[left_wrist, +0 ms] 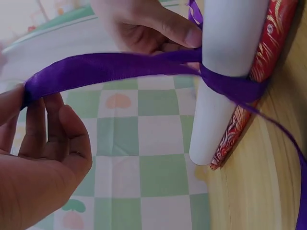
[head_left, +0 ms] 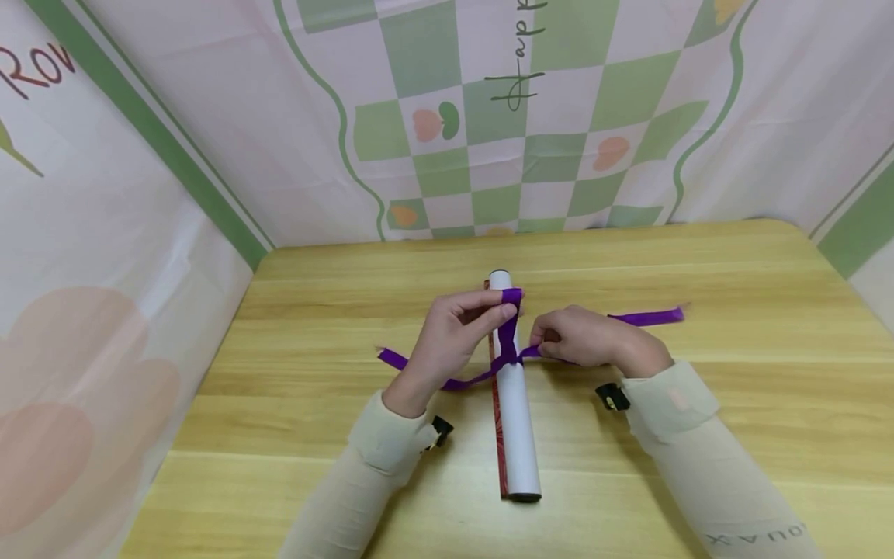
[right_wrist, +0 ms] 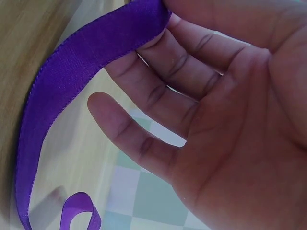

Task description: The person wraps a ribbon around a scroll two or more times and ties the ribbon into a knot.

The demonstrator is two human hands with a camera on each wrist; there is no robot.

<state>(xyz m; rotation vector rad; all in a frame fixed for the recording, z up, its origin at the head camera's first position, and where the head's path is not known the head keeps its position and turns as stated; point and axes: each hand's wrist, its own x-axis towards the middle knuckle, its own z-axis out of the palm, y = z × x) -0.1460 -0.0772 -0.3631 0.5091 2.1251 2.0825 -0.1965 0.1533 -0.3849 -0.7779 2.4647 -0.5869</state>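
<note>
A white rolled scroll [head_left: 520, 435] lies lengthwise on the table, with a red, swirl-patterned strip [head_left: 499, 446] along its left side. Round its middle goes a purple ribbon [left_wrist: 235, 88]. Thumb and fingers of my left hand [head_left: 447, 338] pinch a ribbon loop [head_left: 508, 330], held up above the scroll. Just right of the scroll, my right hand [head_left: 583, 335] pinches another stretch of the ribbon [right_wrist: 62, 72] between thumb and index finger; its other fingers are loosely bent in the right wrist view. One ribbon tail [head_left: 393, 357] passes left under my left wrist, another tail [head_left: 649, 317] shows beyond my right hand.
The wooden table [head_left: 293, 435] extends all round the scroll. Behind it hangs a green-and-white checked cloth [head_left: 496, 163], and another printed cloth [head_left: 105, 233] borders the left side. Black devices [head_left: 612, 397] sit on both wrists by the sleeve cuffs.
</note>
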